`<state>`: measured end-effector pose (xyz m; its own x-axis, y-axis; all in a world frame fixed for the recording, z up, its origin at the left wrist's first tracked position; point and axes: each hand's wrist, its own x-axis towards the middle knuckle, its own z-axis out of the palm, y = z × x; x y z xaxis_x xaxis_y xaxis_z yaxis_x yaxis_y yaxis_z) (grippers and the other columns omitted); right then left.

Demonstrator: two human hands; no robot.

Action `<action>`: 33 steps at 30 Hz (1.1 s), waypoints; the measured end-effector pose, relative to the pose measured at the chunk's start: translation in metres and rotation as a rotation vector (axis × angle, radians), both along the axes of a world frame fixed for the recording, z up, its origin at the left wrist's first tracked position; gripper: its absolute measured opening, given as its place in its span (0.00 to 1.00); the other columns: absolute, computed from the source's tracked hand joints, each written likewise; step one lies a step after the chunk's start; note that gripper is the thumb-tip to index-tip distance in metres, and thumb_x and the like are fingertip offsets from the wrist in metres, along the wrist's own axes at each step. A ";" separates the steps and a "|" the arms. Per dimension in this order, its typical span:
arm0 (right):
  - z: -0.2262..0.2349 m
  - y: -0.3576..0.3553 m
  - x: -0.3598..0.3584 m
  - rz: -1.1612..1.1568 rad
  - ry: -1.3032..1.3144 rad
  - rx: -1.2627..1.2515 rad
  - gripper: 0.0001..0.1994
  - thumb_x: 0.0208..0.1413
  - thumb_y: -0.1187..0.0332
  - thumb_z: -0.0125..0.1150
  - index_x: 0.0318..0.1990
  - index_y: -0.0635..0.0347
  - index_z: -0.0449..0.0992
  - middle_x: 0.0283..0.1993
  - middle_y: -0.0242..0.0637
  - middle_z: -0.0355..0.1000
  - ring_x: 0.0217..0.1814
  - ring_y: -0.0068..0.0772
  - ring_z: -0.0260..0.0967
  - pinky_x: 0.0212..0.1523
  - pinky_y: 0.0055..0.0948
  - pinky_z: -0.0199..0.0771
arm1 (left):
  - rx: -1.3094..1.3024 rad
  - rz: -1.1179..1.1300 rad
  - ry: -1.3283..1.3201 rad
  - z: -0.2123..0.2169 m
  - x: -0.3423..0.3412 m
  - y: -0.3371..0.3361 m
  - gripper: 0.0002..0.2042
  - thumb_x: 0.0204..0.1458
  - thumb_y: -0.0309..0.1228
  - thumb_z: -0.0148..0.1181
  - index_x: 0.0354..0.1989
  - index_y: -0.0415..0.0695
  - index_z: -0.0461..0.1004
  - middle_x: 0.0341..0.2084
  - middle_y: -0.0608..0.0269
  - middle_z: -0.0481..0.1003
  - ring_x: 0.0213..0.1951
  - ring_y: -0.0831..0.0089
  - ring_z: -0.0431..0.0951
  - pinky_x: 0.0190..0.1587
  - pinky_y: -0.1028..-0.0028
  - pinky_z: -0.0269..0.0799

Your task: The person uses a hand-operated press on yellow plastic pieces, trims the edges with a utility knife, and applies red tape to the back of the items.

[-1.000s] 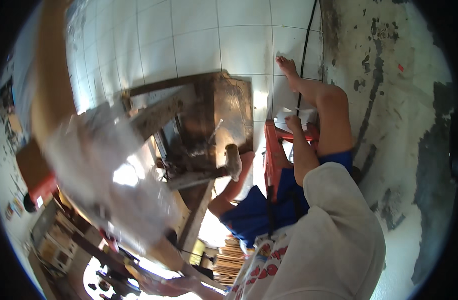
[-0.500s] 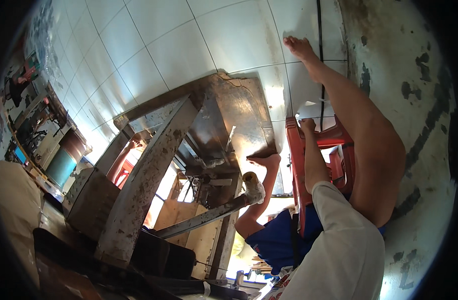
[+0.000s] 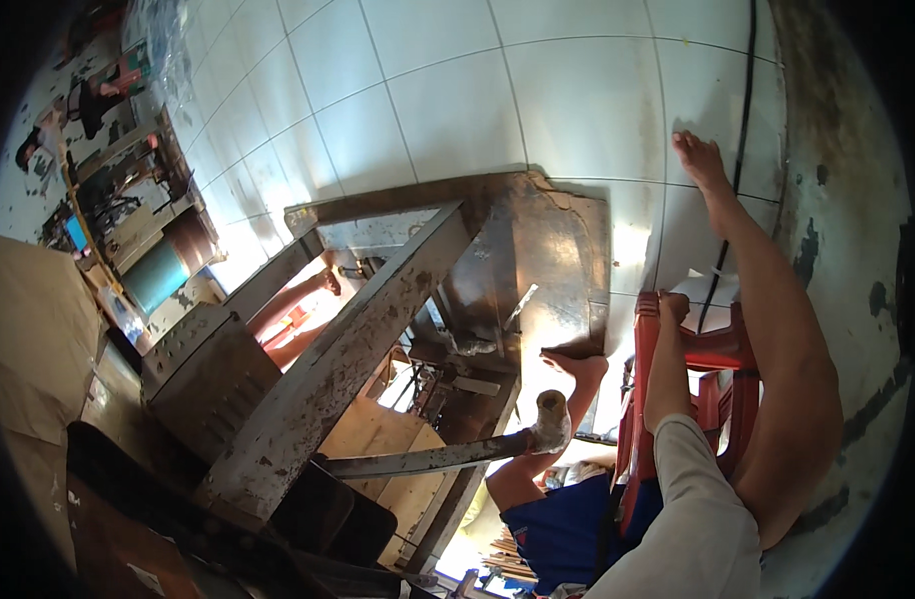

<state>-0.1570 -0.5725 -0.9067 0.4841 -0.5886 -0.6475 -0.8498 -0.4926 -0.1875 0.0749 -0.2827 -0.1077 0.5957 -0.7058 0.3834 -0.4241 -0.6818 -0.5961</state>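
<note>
My right hand (image 3: 674, 306), at the end of a white sleeve (image 3: 692, 489), is closed over the upper edge of a red plastic stool (image 3: 717, 349). The stool appears tipped between my bare legs, partly hidden by my forearm and sleeve. My left hand is out of the picture. To the left of the stool stands a worn metal machine frame (image 3: 347, 349). A bar with a whitish, wrapped end (image 3: 552, 424) sticks out from it towards my leg.
My bare foot (image 3: 699, 160) rests on white floor tiles (image 3: 577, 100) beside a black cable (image 3: 742, 150). A stained wall (image 3: 857, 250) runs along the right. Another person's bare limb (image 3: 303, 299) shows through the frame. Brown sheet material (image 3: 33, 329) lies far left.
The view has swung, so the machine, stool and floor sit farther right and lower in the picture. My right hand stays at the stool's edge.
</note>
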 end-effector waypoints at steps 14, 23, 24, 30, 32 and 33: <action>0.096 0.277 -0.001 -0.962 -0.230 -0.142 0.16 0.50 0.67 0.59 0.46 0.63 0.75 0.47 0.61 0.75 0.44 0.62 0.76 0.49 0.48 0.77 | -0.184 0.007 -0.026 0.046 -0.048 0.023 0.20 0.55 0.39 0.64 0.51 0.38 0.72 0.44 0.47 0.73 0.49 0.47 0.71 0.54 0.45 0.63; 0.183 0.083 0.064 -0.706 -0.582 -0.033 0.14 0.60 0.62 0.53 0.48 0.58 0.75 0.45 0.33 0.76 0.43 0.28 0.73 0.46 0.46 0.72 | -0.607 -0.007 -0.040 0.073 -0.090 0.102 0.21 0.55 0.40 0.64 0.51 0.37 0.73 0.45 0.46 0.73 0.49 0.46 0.71 0.54 0.45 0.63; 0.232 0.115 0.078 -0.824 -0.709 0.040 0.12 0.58 0.63 0.58 0.44 0.60 0.79 0.39 0.33 0.78 0.38 0.24 0.74 0.43 0.41 0.74 | -0.670 -0.022 -0.050 0.074 -0.093 0.106 0.23 0.55 0.42 0.65 0.52 0.38 0.73 0.45 0.47 0.73 0.50 0.46 0.71 0.54 0.44 0.63; 0.429 0.137 0.100 -0.883 -1.512 0.407 0.05 0.59 0.71 0.60 0.40 0.60 0.79 0.36 0.31 0.78 0.29 0.20 0.71 0.30 0.21 0.74 | -1.044 -0.272 0.097 0.086 -0.105 0.128 0.16 0.47 0.34 0.65 0.45 0.45 0.72 0.37 0.56 0.74 0.43 0.58 0.73 0.54 0.55 0.57; 0.484 0.120 0.084 -0.925 -1.471 0.469 0.06 0.62 0.74 0.56 0.44 0.60 0.77 0.40 0.31 0.78 0.37 0.20 0.72 0.35 0.23 0.76 | -1.043 -0.268 0.296 0.098 -0.116 0.150 0.14 0.47 0.27 0.65 0.42 0.42 0.71 0.35 0.54 0.74 0.42 0.56 0.72 0.51 0.57 0.60; 0.517 0.116 0.071 -0.840 -1.482 0.396 0.06 0.62 0.73 0.57 0.45 0.59 0.77 0.42 0.31 0.77 0.39 0.20 0.72 0.36 0.24 0.76 | -1.106 -0.317 0.312 0.100 -0.119 0.157 0.14 0.43 0.24 0.66 0.40 0.44 0.73 0.33 0.57 0.74 0.40 0.56 0.73 0.51 0.60 0.58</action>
<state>-0.0860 -0.4567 -0.3895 0.4214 -0.8971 -0.1328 0.1577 0.2167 -0.9634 -0.0446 -0.1254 -0.0074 0.6301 -0.2157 0.7460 -0.6885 -0.5995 0.4082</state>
